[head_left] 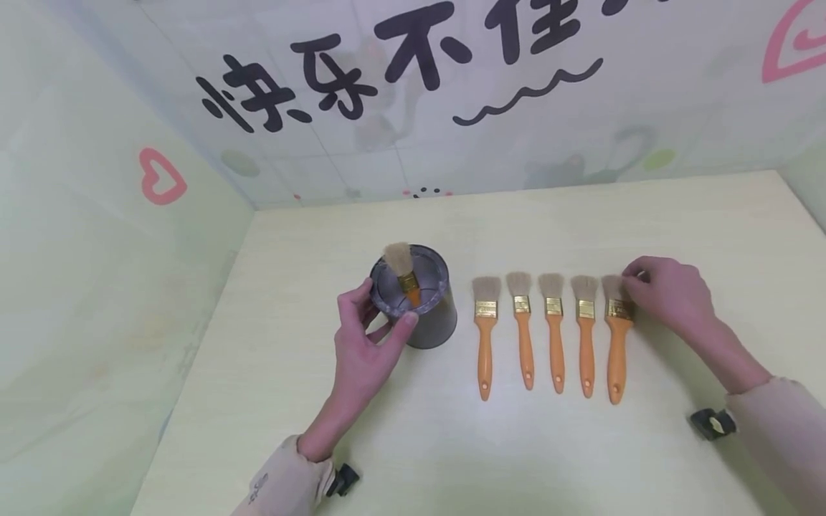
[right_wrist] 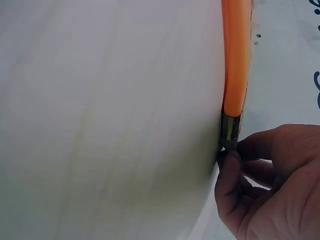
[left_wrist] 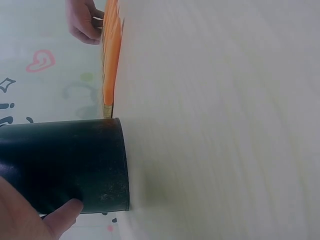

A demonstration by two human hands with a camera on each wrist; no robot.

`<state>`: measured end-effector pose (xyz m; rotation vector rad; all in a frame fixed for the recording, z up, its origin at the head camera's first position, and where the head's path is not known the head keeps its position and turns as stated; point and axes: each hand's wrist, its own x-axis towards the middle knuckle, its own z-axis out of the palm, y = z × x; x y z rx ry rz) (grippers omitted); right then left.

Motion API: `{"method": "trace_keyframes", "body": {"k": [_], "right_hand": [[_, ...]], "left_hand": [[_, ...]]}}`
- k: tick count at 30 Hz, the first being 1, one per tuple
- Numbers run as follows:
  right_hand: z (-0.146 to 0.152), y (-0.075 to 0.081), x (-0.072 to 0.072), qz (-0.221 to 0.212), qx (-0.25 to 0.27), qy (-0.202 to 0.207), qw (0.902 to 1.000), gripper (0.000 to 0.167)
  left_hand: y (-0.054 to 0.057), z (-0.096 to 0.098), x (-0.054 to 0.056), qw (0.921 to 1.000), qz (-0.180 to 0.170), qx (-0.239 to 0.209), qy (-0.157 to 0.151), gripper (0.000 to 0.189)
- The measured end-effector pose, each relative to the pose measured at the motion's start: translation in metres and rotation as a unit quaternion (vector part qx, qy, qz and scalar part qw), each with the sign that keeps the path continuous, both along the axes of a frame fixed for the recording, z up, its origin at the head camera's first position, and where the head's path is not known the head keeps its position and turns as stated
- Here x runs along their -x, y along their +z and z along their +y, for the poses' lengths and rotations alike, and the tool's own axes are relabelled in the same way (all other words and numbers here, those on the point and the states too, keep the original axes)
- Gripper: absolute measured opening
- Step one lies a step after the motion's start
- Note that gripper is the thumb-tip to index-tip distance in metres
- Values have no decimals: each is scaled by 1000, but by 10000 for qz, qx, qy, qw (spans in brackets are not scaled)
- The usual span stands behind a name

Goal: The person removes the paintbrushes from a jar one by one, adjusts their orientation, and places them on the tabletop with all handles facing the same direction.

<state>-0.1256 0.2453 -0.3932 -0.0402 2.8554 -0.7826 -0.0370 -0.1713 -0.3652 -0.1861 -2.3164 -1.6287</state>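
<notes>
My left hand (head_left: pixel 366 350) grips a dark grey metal can (head_left: pixel 437 322), thumb on the near side and fingers round the left. Inside the can stands a paintbrush (head_left: pixel 400 259), bristles up, leaning on the rim; its orange handle goes down into the can. To the right, several orange-handled paintbrushes (head_left: pixel 522 337) lie in a row, bristles away from me. At the row's right end, my right hand (head_left: pixel 674 292) pinches the wide paintbrush (head_left: pixel 617 351) by its bristles. The right wrist view shows the thumb and finger (right_wrist: pixel 260 142) meeting just past its metal band.
The pale wooden table (head_left: pixel 555 459) runs back to a wall (head_left: pixel 413 158) printed with large black characters. Another printed wall (head_left: pixel 97 287) stands along the left side. The brushes lie a short way right of the can.
</notes>
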Motion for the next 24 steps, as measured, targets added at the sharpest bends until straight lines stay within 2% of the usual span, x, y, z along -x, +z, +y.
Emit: {"method": "trace_keyframes", "body": {"k": [5, 10, 15, 19, 24], "right_hand": [[0, 1, 3, -79, -24, 56, 9999, 31], [1, 4, 2, -236, -238, -68, 9994, 46], [-4, 8, 0, -113, -192, -75, 9997, 56], [-13, 19, -1, 101, -133, 15, 9999, 54], [-37, 39, -2, 306, 164, 326, 9989, 50]], "left_hand": [[0, 0, 0, 10000, -45, -59, 38, 68], [0, 1, -1, 9998, -113, -118, 62, 68], [1, 0, -1, 9998, -150, -95, 62, 68], [2, 0, -1, 9999, -139, -86, 51, 68], [1, 0, 0, 9999, -114, -118, 43, 69]]}}
